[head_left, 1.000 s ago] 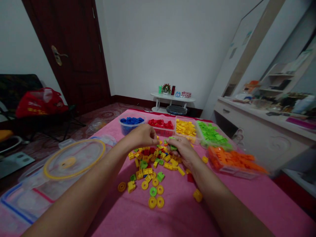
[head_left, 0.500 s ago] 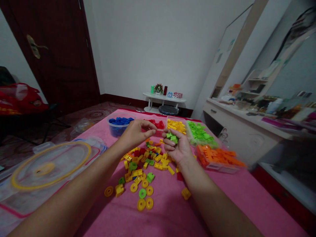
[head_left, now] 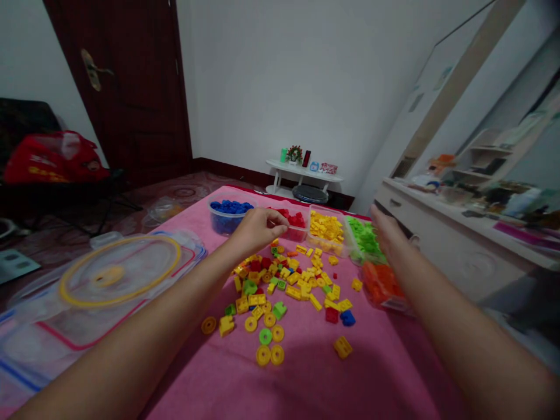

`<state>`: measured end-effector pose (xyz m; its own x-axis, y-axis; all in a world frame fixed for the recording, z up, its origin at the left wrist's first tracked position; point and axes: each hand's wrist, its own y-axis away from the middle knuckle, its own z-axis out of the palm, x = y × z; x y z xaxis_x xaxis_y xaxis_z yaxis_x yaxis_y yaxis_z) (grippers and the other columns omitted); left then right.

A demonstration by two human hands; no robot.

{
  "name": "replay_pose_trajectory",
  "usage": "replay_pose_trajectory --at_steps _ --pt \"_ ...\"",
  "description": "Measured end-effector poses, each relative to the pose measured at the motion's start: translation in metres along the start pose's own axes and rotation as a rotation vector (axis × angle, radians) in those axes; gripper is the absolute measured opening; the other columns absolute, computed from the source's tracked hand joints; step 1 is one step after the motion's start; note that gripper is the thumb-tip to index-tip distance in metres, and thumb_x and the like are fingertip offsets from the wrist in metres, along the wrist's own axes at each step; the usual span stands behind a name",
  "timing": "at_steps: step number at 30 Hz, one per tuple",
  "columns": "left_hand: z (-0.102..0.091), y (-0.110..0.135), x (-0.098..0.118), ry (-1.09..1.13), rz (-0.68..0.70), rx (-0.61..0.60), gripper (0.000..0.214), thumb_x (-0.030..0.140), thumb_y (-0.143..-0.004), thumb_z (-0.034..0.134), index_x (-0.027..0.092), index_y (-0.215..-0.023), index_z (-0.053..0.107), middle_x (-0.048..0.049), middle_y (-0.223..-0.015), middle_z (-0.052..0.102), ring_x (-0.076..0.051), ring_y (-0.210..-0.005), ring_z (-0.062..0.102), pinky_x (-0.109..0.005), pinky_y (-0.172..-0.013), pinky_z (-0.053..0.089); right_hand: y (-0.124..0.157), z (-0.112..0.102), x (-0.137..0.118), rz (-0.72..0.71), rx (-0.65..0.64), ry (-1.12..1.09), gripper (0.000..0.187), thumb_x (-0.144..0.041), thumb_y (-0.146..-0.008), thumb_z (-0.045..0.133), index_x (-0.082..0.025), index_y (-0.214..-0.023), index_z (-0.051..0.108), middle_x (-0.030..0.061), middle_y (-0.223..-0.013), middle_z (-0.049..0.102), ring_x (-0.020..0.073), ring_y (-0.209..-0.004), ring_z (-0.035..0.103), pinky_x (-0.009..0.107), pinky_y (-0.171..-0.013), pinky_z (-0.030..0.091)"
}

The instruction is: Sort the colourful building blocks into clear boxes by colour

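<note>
My left hand (head_left: 258,227) hovers above the far side of a loose heap of toy building blocks (head_left: 284,274), in front of the red-block box. Its thumb and forefinger come together in a pinch; whatever lies between them is too small or hidden to make out. Over at the right, my right hand (head_left: 387,230) is turned edge-on beside the box of green blocks (head_left: 365,236), above the orange-block box (head_left: 381,283). Its palm and most of its fingers are hidden, and no block shows in it. The heap is mostly yellow, with some green, red and blue pieces.
A round tub of blue blocks (head_left: 227,221), a box of red blocks (head_left: 294,227) and a box of yellow blocks (head_left: 326,227) line the back. Clear lids (head_left: 118,280) lie at left on the pink cloth (head_left: 315,379). Yellow wheels (head_left: 263,355) lie near the front.
My right hand, which held green blocks in its palm over the heap, has swung right to the green-block box and turned. My left hand stays over the heap; the view has shifted slightly.
</note>
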<state>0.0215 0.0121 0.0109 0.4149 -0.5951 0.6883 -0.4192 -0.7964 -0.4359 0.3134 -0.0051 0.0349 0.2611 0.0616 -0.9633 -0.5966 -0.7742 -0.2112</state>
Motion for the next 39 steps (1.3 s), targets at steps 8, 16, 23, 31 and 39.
replay_pose_trajectory --at_steps 8,16,23,31,39 --pt "-0.002 -0.002 -0.028 -0.181 -0.072 0.022 0.023 0.023 -0.072 0.054 0.013 -0.083 0.071 -0.0046 -0.074 0.069 -0.013 -0.066 0.06 -0.021 -0.06 0.042 0.157 0.097 -0.01 -0.365 -0.824 0.37 0.011 -0.027 -0.069 0.064 -0.018 -0.075 0.068 0.0016 -0.069 0.063 0.0115 -0.058 0.053 0.025 -0.057 0.037" --pt "-0.023 0.005 -0.026 -0.649 -0.237 -0.328 0.02 0.026 -0.067 0.058 0.019 -0.08 0.072 -0.0072 -0.081 0.07 -0.019 -0.073 0.063 -0.024 -0.061 0.045 0.191 0.12 0.015 -0.604 -0.723 0.622 0.01 -0.024 -0.073 0.059 -0.019 -0.078 0.066 0.0032 -0.084 0.065 0.0148 -0.076 0.057 0.025 -0.066 0.037" --pt "-0.035 0.009 -0.015 -0.85 -0.369 -0.675 0.034 0.023 -0.05 0.072 0.02 -0.085 0.073 -0.0098 -0.088 0.07 -0.025 -0.08 0.063 -0.028 -0.064 0.049 0.139 0.08 0.006 -0.542 -0.582 0.829 0.023 -0.021 -0.072 0.052 -0.025 -0.084 0.07 0.0015 -0.087 0.069 0.0167 -0.078 0.059 0.026 -0.067 0.038" --pt "-0.029 0.007 -0.024 -0.771 -0.351 -0.762 0.034 0.022 -0.053 0.067 0.018 -0.087 0.074 -0.01 -0.086 0.07 -0.02 -0.072 0.064 -0.023 -0.06 0.049 0.156 0.083 0.004 -0.608 -0.653 1.115 0.022 -0.023 -0.072 0.054 -0.028 -0.086 0.07 0.0028 -0.091 0.067 0.0186 -0.084 0.06 0.026 -0.065 0.036" --pt "-0.027 0.01 -0.02 -0.724 -0.404 -0.789 0.023 0.025 -0.056 0.069 0.013 -0.075 0.073 -0.0103 -0.072 0.07 -0.016 -0.06 0.062 -0.02 -0.056 0.048 0.153 0.085 0.017 -0.524 -0.7 0.992 0.011 -0.026 -0.067 0.059 -0.016 -0.065 0.065 0.0064 -0.07 0.066 0.0158 -0.065 0.057 0.025 -0.056 0.034"
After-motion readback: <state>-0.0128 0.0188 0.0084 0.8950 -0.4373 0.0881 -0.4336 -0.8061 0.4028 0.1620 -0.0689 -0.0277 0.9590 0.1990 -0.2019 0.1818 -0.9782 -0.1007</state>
